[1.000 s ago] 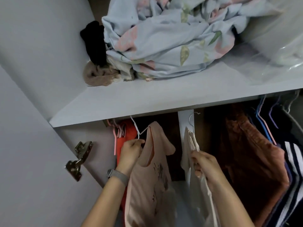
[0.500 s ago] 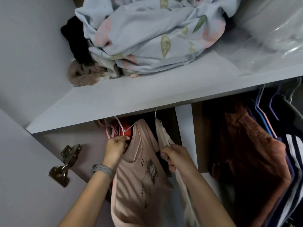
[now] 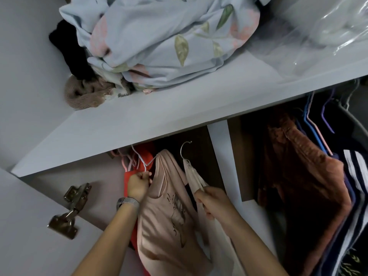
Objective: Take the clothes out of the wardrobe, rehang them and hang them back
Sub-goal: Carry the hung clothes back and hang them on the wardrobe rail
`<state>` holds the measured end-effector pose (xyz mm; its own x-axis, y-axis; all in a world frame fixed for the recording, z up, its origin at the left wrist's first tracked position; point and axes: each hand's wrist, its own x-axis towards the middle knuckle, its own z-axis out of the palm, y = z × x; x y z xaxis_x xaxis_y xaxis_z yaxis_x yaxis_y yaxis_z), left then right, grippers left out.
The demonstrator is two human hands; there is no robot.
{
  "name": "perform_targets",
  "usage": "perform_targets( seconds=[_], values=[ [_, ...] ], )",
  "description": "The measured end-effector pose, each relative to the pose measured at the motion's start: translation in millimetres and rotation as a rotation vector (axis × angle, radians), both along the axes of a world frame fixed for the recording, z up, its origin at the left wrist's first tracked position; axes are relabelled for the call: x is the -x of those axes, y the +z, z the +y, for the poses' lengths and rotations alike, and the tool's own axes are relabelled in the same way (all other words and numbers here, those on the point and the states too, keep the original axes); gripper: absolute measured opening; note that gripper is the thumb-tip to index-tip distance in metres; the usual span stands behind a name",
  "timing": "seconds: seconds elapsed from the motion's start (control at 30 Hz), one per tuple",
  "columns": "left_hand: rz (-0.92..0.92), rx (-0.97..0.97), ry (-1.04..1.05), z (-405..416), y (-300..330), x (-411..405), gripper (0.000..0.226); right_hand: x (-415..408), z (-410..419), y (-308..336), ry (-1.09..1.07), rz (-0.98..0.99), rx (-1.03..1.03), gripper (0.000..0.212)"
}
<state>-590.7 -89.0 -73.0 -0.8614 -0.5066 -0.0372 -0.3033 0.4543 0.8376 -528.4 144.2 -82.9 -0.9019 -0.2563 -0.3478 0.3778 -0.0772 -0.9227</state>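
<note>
**2 garments held in the left bay of the wardrobe**

Seen from above, under the white shelf (image 3: 139, 124): left hand (image 3: 137, 185) clenched around the collar edge of the pink T-shirt (image 3: 167, 212), right where its white hanger (image 3: 146, 163) meets the neckline. Hook of that hanger reaching up beneath the shelf, its top out of sight. Just behind the left hand, an orange-red garment (image 3: 147, 156) on pink hangers. Grey band (image 3: 127, 203) on the left wrist.

Right hand (image 3: 212, 201) curled around the cream garment (image 3: 197, 182), grasping the cloth a little below its metal hanger (image 3: 186, 151). Hook of the metal hanger free in the air, touching nothing. Cream garment just right of the pink T-shirt, left of the white divider (image 3: 221, 152).

Beyond the divider: a rust-brown garment (image 3: 302, 180) and a navy-and-white striped one (image 3: 358, 176) on coloured hangers. On the shelf: a floral blue bundle (image 3: 169, 40), a black item (image 3: 73, 52), a tan knit piece (image 3: 83, 96), clear plastic (image 3: 318, 32). At lower left, a metal hinge (image 3: 68, 212) on the door.
</note>
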Motion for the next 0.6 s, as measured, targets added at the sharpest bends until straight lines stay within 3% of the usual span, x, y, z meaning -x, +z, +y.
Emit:
perform_targets(
  seconds=[0.07, 0.17, 0.2, 0.3, 0.4, 0.47, 0.6],
  values=[
    [-0.017, 0.044, 0.007, 2, -1, -2, 0.031, 0, 2, -3, -0.011, -0.014, 0.000, 0.027],
    [-0.102, 0.391, 0.072, 25, 5, -9, 0.030, 0, 6, -6, -0.019, -0.022, -0.037, 0.030],
    [-0.043, 0.431, 0.050, 40, 12, -14, 0.033, 1, 7, -7, -0.020, -0.019, -0.054, 0.030],
    [0.232, 0.208, -0.255, 89, 46, -27, 0.022, 2, 6, -10, -0.017, -0.052, -0.056, 0.024],
    [0.133, 0.052, -0.490, 113, 65, -21, 0.033, -4, 2, -10, -0.003, -0.089, -0.041, 0.027],
    [0.063, 0.098, -0.529, 117, 65, -8, 0.038, -8, 1, -8, 0.004, -0.097, -0.022, 0.033],
    [0.022, -0.177, -0.339, 129, 55, 3, 0.041, -6, 9, -7, -0.042, -0.133, 0.027, 0.034]
  ],
)
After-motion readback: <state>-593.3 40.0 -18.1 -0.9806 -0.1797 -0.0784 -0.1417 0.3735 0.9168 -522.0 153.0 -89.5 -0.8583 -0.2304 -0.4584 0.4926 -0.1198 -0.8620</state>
